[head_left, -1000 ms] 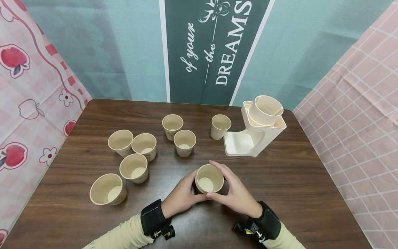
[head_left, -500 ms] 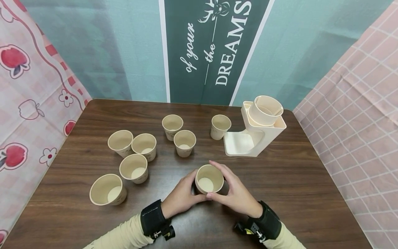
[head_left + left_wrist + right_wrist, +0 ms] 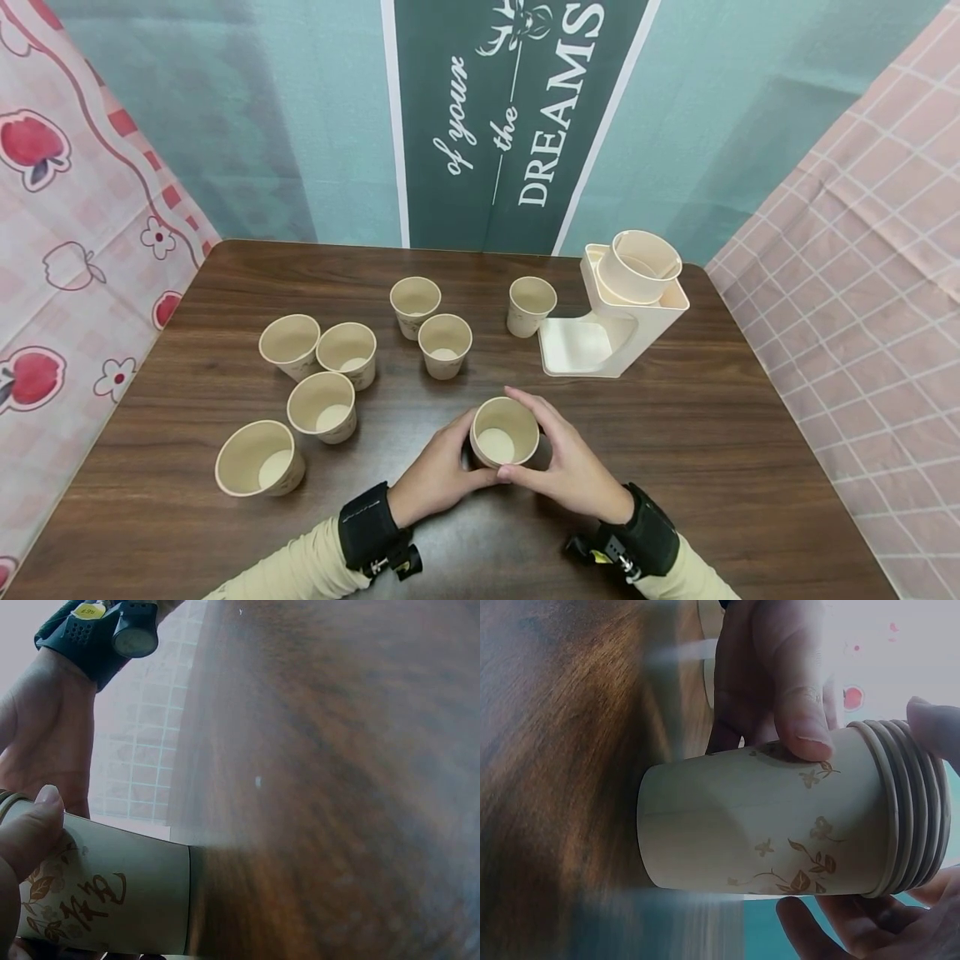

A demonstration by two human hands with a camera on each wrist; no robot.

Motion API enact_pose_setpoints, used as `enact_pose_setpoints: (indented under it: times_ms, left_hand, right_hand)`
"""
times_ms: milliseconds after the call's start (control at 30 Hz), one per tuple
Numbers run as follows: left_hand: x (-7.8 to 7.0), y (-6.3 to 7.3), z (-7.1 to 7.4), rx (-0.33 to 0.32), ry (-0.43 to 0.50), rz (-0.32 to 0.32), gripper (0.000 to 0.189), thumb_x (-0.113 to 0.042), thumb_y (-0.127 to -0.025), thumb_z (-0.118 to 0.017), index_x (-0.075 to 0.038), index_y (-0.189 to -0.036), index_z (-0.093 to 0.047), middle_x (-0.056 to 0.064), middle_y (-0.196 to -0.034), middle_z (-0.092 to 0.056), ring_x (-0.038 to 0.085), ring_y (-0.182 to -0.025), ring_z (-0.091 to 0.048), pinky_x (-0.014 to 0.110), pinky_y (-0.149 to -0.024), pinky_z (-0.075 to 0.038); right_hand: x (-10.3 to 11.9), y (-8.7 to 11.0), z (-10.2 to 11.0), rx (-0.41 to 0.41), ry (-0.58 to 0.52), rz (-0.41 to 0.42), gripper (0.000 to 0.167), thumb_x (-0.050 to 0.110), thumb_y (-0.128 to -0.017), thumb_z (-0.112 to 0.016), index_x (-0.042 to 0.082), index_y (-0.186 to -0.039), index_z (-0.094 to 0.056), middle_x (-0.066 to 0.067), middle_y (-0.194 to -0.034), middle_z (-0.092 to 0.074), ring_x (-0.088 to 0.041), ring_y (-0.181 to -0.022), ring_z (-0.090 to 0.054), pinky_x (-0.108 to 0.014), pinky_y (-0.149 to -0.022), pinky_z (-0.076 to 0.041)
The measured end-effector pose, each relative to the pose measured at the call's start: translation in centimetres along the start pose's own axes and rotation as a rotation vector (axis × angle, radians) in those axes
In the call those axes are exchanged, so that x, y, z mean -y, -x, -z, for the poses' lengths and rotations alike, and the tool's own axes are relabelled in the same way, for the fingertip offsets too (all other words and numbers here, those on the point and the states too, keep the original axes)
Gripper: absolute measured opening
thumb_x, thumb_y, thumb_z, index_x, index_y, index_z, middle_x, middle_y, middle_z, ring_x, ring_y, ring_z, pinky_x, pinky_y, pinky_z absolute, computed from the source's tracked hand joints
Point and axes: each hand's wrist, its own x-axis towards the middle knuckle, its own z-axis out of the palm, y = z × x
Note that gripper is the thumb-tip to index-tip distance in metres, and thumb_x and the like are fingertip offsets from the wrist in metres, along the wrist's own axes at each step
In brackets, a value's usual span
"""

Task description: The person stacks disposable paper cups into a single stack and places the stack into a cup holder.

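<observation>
A stack of nested beige paper cups (image 3: 506, 431) is upright near the front middle of the table, held between both hands. My left hand (image 3: 438, 468) grips its left side, with the thumb on the near side. From the right, my right hand (image 3: 561, 463) curls round the stack near the rim. Several stacked rims show in the right wrist view, above a cup wall (image 3: 780, 825) printed with brown flowers. Brown writing and leaves mark the cup side (image 3: 112, 892) in the left wrist view. Whether the base touches the table is hard to tell.
Single paper cups stand upright: several at left, including a front one (image 3: 260, 458), two behind the stack, including a nearer one (image 3: 446, 346), and one (image 3: 532, 307) beside a white cup-holder stand (image 3: 645, 321) at back right. Cloths hang round the brown table (image 3: 720, 467).
</observation>
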Motion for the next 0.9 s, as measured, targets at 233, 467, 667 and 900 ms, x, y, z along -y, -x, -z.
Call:
enact_pose_setpoints:
  times_ms: [233, 467, 667, 900]
  left_hand:
    - [-0.1, -0.1, -0.1, -0.006, 0.008, -0.008, 0.077, -0.021, -0.077, -0.091, -0.015, -0.143, -0.053, -0.003, -0.136, -0.061, 0.013, -0.128, -0.054, 0.04, -0.112, -0.041]
    - [-0.2, -0.1, -0.1, -0.017, 0.016, -0.006, 0.078, -0.016, -0.074, -0.093, -0.013, -0.142, -0.053, -0.003, -0.133, -0.062, 0.014, -0.126, -0.055, 0.039, -0.111, -0.042]
    - [-0.1, -0.1, -0.2, -0.016, 0.019, -0.006, 0.079, -0.017, -0.074, -0.093, -0.015, -0.143, -0.053, -0.004, -0.134, -0.062, 0.013, -0.126, -0.055, 0.038, -0.111, -0.042]
    - [-0.1, -0.1, -0.2, -0.02, 0.02, 0.004, 0.079, -0.018, -0.074, -0.093, -0.016, -0.142, -0.053, -0.005, -0.133, -0.062, 0.012, -0.125, -0.056, 0.037, -0.11, -0.043]
  right_hand:
    - [-0.5, -0.1, 0.3, -0.033, -0.035, 0.065, 0.079, 0.022, -0.088, -0.082, 0.006, -0.153, -0.04, -0.014, -0.148, -0.05, -0.02, -0.132, -0.05, -0.032, -0.105, -0.047]
    - [-1.2, -1.5, 1.1, -0.186, -0.091, 0.045, 0.06, -0.005, -0.094, -0.066, -0.001, -0.149, -0.042, -0.017, -0.142, -0.053, -0.027, -0.131, -0.051, -0.038, -0.103, -0.051]
    - [-1.9, -2.9, 2.2, -0.319, -0.109, -0.026, 0.061, -0.006, -0.092, -0.069, -0.003, -0.147, -0.043, -0.019, -0.142, -0.053, -0.035, -0.13, -0.049, -0.034, -0.104, -0.049]
    - [-3.0, -5.0, 3.2, -0.407, -0.145, -0.109, 0.07, -0.003, -0.09, -0.073, -0.004, -0.149, -0.037, -0.022, -0.147, -0.045, -0.038, -0.138, -0.042, -0.048, -0.108, -0.043]
